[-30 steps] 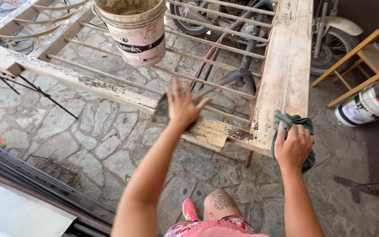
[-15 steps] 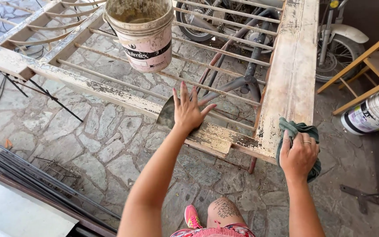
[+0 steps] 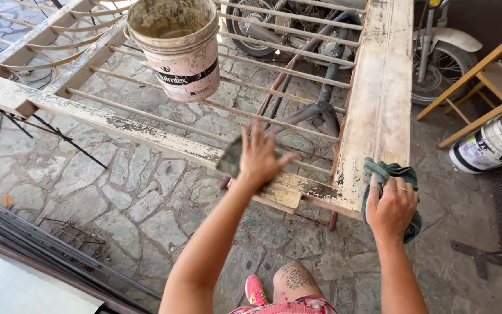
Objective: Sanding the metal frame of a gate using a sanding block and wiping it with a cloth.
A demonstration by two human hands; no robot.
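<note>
Sandpaper sheet (image 3: 232, 157), grey, lies flat on the near rail of an old painted window frame (image 3: 146, 136), close to its right corner. Left hand (image 3: 261, 158) sits on top, palm down, fingers spread wide, not pinching: a flat press holding the sheet against the wood. Most of the sheet is hidden under the palm; only its left edge shows.

Right hand (image 3: 391, 206) is closed around a bunched green rag (image 3: 386, 173), fingers curled over it, ring visible. It rests at the outer corner of the frame, at the end of the wide right-hand board (image 3: 379, 99). Looks like it braces the frame while keeping the rag handy for dust.

Frame lies horizontal across a metal stand (image 3: 321, 110), thin bars running between the rails, paint flaking, bare wood showing at the corner under the left hand. A pink plastic bucket (image 3: 176, 46), streaked with dried residue, stands on the bars further back, out of the way of the rail being touched.

Around: stone-paved floor (image 3: 117, 192), a motorcycle wheel (image 3: 437, 64) behind the frame, a folding wooden chair (image 3: 483, 87) to the right, a white paint bucket (image 3: 489, 142) lying beside it. Pink shoe (image 3: 255, 289) below.
</note>
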